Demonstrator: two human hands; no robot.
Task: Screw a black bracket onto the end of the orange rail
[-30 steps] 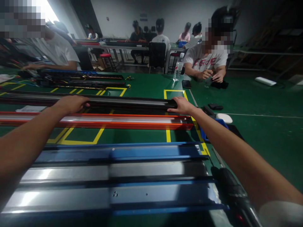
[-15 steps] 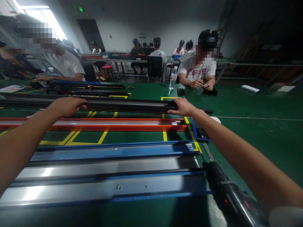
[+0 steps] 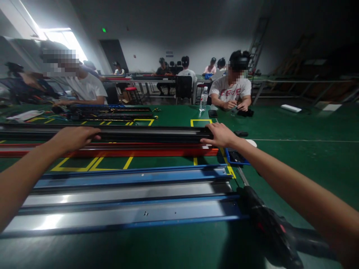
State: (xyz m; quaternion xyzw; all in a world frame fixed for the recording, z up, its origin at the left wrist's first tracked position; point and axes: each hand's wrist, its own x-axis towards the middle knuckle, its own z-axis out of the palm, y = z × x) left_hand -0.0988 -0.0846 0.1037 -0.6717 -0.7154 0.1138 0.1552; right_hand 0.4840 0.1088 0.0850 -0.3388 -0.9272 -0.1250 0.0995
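Observation:
A long black rail (image 3: 151, 133) lies crosswise in front of me. My left hand (image 3: 80, 137) is closed over it left of the middle, and my right hand (image 3: 220, 135) grips its right end, thumb on the near side. Just nearer than the black rail is an orange-red rail (image 3: 168, 151), partly covered by it in this view. Closer still lie blue-edged metal channels (image 3: 179, 216), with bare silver inner faces. The undersides of both hands are hidden.
A power drill (image 3: 266, 220) lies at the right front, near a blue tray (image 3: 238, 157). A water bottle (image 3: 203, 99) and a phone (image 3: 212, 113) stand or lie farther back. People sit across the green table (image 3: 308, 168); wired black strips (image 3: 120, 116) lie back left.
The camera view has tilted and shifted. The black rail, held in both hands, now appears closer to the orange-red rail and overlaps its far edge. Both hands keep their hold.

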